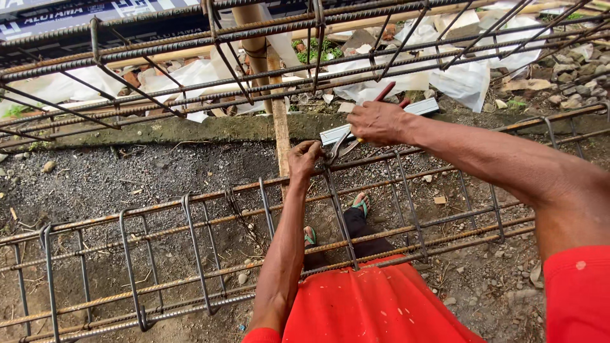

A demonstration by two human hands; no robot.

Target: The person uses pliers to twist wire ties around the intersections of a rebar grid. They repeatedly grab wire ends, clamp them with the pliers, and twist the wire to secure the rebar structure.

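A long rusty rebar cage (pixel 190 203) lies across the view in front of me, made of long bars and bent stirrups. My left hand (pixel 304 159) is closed on the upper far bar where a stirrup crosses it. My right hand (pixel 379 122) grips red-handled pincers (pixel 346 143), whose jaws point down at that same crossing, right beside the left hand's fingers. Any tie wire at the joint is too small to make out.
A second rebar cage (pixel 254 57) runs across the top of the view. An upright wooden post (pixel 279 127) stands behind the joint. A flat metal level (pixel 419 109) lies near the right hand. Gravel ground, white sheets and rubble surround; my feet in green sandals (pixel 361 204) are below.
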